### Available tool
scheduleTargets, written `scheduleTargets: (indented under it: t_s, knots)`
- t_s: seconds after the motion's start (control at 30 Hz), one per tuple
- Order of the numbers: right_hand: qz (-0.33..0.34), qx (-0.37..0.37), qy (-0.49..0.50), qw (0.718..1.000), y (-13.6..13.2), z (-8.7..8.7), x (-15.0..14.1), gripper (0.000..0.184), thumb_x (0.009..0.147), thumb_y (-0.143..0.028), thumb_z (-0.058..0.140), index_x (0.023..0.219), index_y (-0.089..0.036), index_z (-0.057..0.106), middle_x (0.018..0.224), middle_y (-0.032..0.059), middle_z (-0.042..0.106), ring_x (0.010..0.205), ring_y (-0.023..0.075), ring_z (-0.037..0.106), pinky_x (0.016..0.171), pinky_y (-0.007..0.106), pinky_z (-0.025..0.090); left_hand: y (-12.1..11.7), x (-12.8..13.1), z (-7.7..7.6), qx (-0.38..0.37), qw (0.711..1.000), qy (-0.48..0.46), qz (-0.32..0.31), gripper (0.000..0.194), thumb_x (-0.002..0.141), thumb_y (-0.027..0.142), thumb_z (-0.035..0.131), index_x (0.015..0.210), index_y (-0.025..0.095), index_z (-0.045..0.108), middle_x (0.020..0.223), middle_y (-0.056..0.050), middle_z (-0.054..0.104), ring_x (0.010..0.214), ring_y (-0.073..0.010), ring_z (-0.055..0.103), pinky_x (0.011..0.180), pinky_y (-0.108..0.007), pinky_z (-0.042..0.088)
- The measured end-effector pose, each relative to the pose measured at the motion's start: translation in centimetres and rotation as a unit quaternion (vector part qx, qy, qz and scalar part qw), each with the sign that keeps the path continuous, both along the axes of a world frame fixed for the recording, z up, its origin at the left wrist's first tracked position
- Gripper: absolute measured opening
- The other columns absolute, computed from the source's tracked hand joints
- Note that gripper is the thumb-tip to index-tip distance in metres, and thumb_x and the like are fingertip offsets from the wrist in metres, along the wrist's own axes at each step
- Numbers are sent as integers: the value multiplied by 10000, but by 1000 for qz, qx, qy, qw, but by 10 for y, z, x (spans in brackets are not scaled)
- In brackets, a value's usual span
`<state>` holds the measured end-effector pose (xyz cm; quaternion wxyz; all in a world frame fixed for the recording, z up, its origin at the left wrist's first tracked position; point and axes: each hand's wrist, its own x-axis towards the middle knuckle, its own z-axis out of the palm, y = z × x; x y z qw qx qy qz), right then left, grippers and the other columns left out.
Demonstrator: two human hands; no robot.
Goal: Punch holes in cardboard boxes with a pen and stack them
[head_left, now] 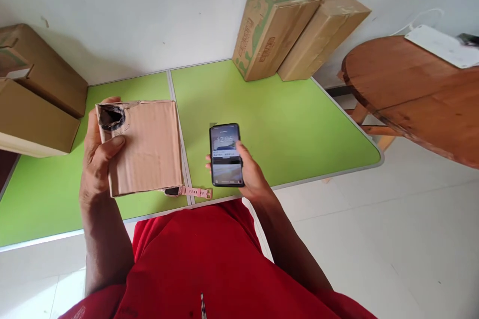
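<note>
My left hand (99,154) grips a flat cardboard box (149,144) by its left side, thumb on the front face. A dark, ragged hole (112,117) shows at the box's upper left corner. In my right hand (252,172) is a smartphone (226,157), its lit screen facing up and showing a clock, with my thumb along its right edge. Partly hidden under the box's lower edge lies a smartwatch (172,191) with a pink strap (196,192), on the green table (209,94).
Tall cardboard boxes (277,30) stand at the table's back right against the wall. More cardboard boxes (37,104) are at the left. To the right is a round wooden table (404,94) bearing a white flat device (443,46). A metal seam (174,92) crosses the green top.
</note>
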<state>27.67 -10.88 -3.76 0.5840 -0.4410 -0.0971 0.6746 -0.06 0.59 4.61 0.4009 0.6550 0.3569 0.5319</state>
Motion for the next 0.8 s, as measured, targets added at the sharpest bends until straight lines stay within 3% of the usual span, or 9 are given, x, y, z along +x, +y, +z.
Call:
scheduleTargets:
  t_s: [0.1, 0.2, 0.33, 0.47, 0.67, 0.8]
  knots:
    - [30, -20, -64, 997, 18, -23, 6, 364, 1019, -530, 710, 1062, -169, 723, 860, 116, 841, 701, 256, 809, 669, 363, 661, 1, 3, 1, -12, 1000, 3, 7, 694, 726, 490, 877, 1351, 226, 728, 1200, -63, 655, 1029, -270, 567, 987, -393, 513]
    - [70, 1, -187, 980, 30, -35, 10, 349, 958, -548, 725, 925, -205, 670, 748, 36, 728, 631, 213, 699, 652, 340, 582, -1, 5, 2, -17, 1000, -5, 9, 643, 719, 444, 857, 1316, 238, 733, 1224, -61, 644, 1091, -283, 566, 1034, -394, 512]
    - [67, 0, -315, 947, 36, -39, 12, 293, 932, -435, 711, 770, -240, 564, 673, -60, 518, 602, 141, 476, 646, 298, 392, -2, 7, 4, -22, 1000, -5, 2, 636, 716, 415, 843, 1311, 224, 725, 1229, -68, 635, 1106, -282, 548, 1051, -391, 507]
    - [68, -12, -427, 902, 36, -32, 14, 400, 970, -362, 664, 682, -275, 399, 648, -79, 356, 629, 145, 344, 656, 324, 255, -3, 9, 6, -27, 1000, -12, 7, 683, 694, 419, 862, 1340, 241, 735, 1236, -63, 647, 1096, -282, 561, 1047, -403, 521]
    - [101, -26, -547, 831, 32, -15, 17, 345, 980, -357, 681, 729, -290, 454, 620, -50, 464, 635, 194, 431, 714, 355, 327, -4, 3, -1, -15, 1000, 1, 12, 711, 745, 510, 870, 1387, 244, 717, 1263, -81, 666, 1128, -319, 584, 1076, -451, 516]
    - [130, 12, -637, 759, 22, -23, 20, 198, 1006, -411, 617, 889, -252, 608, 732, 40, 655, 703, 252, 600, 800, 389, 453, -6, -3, -10, -30, 1000, 1, -5, 728, 816, 499, 865, 1480, 272, 669, 1302, -82, 686, 1110, -323, 632, 1020, -455, 543]
